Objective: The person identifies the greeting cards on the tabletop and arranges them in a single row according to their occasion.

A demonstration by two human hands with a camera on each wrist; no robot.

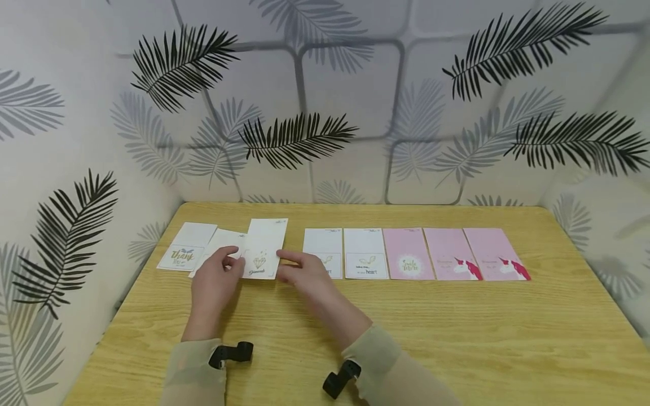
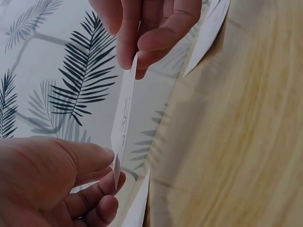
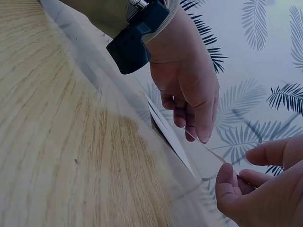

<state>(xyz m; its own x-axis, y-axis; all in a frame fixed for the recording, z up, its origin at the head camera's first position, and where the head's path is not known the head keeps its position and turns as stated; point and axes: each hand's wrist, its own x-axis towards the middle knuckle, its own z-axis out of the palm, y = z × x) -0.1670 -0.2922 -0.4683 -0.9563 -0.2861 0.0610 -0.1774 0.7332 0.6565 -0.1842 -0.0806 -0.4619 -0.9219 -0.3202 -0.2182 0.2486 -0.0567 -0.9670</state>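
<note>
A wood-grain table (image 1: 457, 338) stood before leaf-patterned wallpaper (image 1: 350, 90). A "Thank you" card (image 1: 187, 248) lay leftmost, pink unicorn cards (image 1: 449, 251) rightmost. The right hand (image 1: 307, 272) partly hid a heart card (image 1: 325, 241); it and the left hand (image 1: 217, 277) pinched the diamond card (image 1: 264, 245) above the table's left.

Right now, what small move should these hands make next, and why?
I'd say lower the diamond card flat onto the table, in line with the row. The left hand and right hand pinch its opposite sides, the wrist views show it raised off the wood, and it hovers between other cards lying to either side.
</note>
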